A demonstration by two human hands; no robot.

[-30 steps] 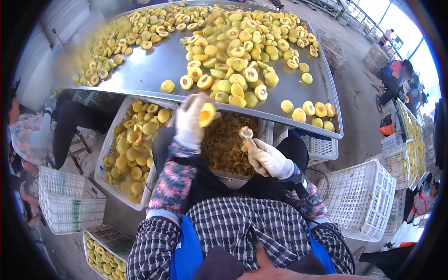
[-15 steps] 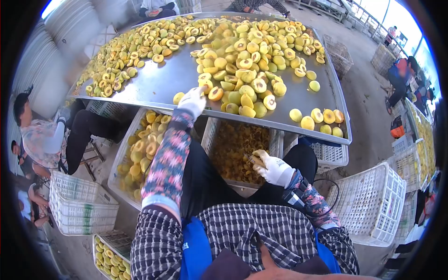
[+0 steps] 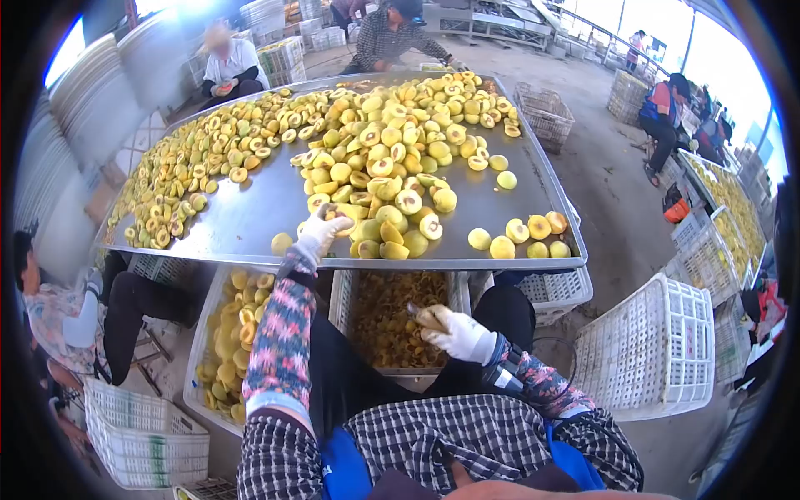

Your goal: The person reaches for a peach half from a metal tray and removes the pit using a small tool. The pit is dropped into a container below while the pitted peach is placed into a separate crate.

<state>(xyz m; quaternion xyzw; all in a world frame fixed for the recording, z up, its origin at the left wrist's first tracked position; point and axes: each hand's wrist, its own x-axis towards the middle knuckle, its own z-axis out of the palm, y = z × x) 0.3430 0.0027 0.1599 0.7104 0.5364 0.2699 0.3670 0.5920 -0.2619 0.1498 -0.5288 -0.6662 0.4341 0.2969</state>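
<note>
table (image 3: 250, 218): steel top across the upper middle of the frame, its near edge running just above the person's knees.
pile of peach halves (image 3: 392, 158): heaped on the middle of the table, with a thinner band along the upper left edge and a few loose ones at the right near edge.
left hand (image 3: 321, 232): gloved, stretched up onto the near edge of the table at centre left, fingers bent down over a peach half (image 3: 337, 218) at the pile's near rim; whether it had it gripped could not be told.
right hand (image 3: 457, 333): gloved, low at centre right below the table edge, fist closed round the handle of a pitting tool (image 3: 419, 313).
pitting tool: tip pointed left, over the crate of pits; what sat on its tip was too small to tell.
crate of pits (image 3: 379, 333): under the table edge, between the person's knees, filled with brownish stones.
crate of halves (image 3: 227, 337): lower left of the frame, just beside the crate of pits, part full of yellow fruit.
empty crate (image 3: 658, 350): white, tilted, at the lower right.
people: one sat at the table's far left corner (image 3: 227, 62), one bent over its far edge (image 3: 390, 35), one sat at the left edge of the frame (image 3: 62, 312).
</note>
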